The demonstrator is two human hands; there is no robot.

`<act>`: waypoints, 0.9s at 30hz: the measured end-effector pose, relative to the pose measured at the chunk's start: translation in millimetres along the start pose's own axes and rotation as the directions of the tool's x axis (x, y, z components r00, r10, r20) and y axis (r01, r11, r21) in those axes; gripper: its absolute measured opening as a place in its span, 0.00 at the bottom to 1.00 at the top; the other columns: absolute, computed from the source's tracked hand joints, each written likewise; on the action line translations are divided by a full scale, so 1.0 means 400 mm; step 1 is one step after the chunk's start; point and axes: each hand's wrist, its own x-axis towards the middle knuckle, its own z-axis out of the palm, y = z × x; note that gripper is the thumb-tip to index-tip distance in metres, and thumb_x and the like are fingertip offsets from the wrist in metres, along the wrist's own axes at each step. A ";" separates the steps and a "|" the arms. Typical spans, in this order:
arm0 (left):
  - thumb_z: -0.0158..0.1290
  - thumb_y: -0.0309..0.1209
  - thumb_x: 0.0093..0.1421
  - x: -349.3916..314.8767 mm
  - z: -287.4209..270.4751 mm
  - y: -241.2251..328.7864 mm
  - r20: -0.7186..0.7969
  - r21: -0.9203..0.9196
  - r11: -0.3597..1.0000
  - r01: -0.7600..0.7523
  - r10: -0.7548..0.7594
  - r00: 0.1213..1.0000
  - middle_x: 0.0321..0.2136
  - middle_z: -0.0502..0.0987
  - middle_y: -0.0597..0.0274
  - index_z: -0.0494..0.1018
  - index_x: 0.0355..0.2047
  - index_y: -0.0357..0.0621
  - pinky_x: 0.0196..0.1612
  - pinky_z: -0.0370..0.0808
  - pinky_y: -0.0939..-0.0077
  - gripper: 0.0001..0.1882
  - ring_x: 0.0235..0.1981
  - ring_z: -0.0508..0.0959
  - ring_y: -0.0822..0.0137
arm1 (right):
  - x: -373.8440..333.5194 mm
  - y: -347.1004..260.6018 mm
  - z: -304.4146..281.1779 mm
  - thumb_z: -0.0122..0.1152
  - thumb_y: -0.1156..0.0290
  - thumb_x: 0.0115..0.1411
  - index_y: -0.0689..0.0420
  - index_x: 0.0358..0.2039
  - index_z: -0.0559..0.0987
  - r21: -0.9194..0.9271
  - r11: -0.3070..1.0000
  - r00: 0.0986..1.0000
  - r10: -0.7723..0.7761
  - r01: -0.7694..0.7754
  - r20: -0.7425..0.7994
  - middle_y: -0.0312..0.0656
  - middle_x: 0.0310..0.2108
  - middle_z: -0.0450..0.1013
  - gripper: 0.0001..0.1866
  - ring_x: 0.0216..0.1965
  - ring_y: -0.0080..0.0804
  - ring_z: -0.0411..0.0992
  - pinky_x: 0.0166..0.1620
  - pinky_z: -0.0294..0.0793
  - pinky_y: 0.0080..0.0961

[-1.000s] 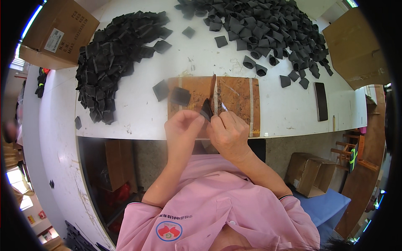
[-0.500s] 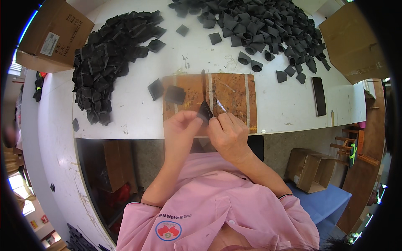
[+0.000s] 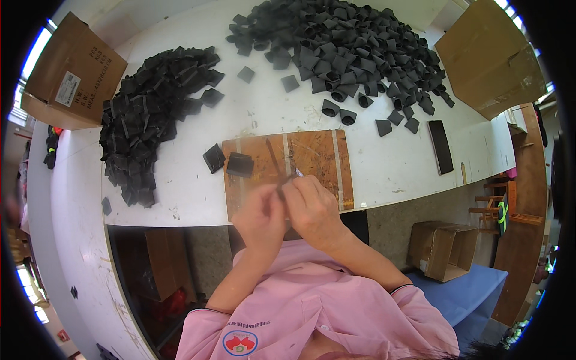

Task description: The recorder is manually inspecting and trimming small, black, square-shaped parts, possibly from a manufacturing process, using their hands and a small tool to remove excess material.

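Observation:
My left hand (image 3: 259,217) is blurred by motion, its fingers curled in at the near edge of a worn wooden board (image 3: 321,157). Against its fingertips shows a sliver of a black fabric piece (image 3: 280,190), mostly hidden by both hands. My right hand (image 3: 313,211) is closed beside it, fingertips close to the same piece. From its grip sticks a small slim tool with a silvery tip (image 3: 299,172); its kind is unclear. A thin dark strip (image 3: 272,153) runs up the board from the hands. Two flat black squares, one on the board (image 3: 240,164) and one beside it (image 3: 213,158), lie to the left.
A heap of flat black pieces (image 3: 141,129) covers the table's left. Hollow black sleeve-like pieces (image 3: 348,54) are piled at the far right. Cardboard boxes (image 3: 75,72) stand at both far corners. A dark phone (image 3: 441,147) lies on the right. An opened carton (image 3: 441,249) sits below the table.
The view has shifted, so the table sits lower. My hands have drawn closer together, and the black piece that stood up between them is now mostly hidden. My left hand has become blurred.

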 end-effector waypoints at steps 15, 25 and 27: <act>0.46 0.14 0.50 0.035 -0.011 0.033 -0.024 -0.287 0.944 0.162 -0.176 0.984 0.23 0.72 0.61 0.67 0.32 0.34 0.15 0.59 0.91 0.09 0.12 0.62 0.84 | 0.050 0.015 -0.058 0.52 0.69 0.57 0.57 0.24 0.71 0.506 -0.653 0.550 0.160 -0.564 0.820 0.30 0.22 0.65 0.07 0.23 0.14 0.60 0.25 0.59 0.11; 0.38 0.22 0.58 0.209 -0.098 0.061 0.700 -0.683 -0.455 0.571 -0.185 0.690 0.26 0.73 0.53 0.63 0.40 0.33 0.07 0.50 0.91 0.10 0.04 0.54 0.82 | 0.250 0.075 -0.076 0.49 0.63 0.60 0.57 0.22 0.69 0.742 -0.079 0.739 0.071 -0.666 0.670 0.25 0.18 0.59 0.13 0.18 0.11 0.51 0.20 0.51 0.08; 0.42 0.22 0.57 0.202 -0.078 0.017 0.709 -0.705 -0.283 0.650 -0.289 0.643 0.21 0.70 0.63 0.65 0.39 0.34 0.09 0.52 0.90 0.09 0.06 0.55 0.82 | 0.212 0.089 -0.039 0.49 0.63 0.59 0.57 0.22 0.69 0.751 -0.108 0.749 0.068 -0.651 0.659 0.25 0.18 0.59 0.13 0.18 0.12 0.51 0.21 0.51 0.08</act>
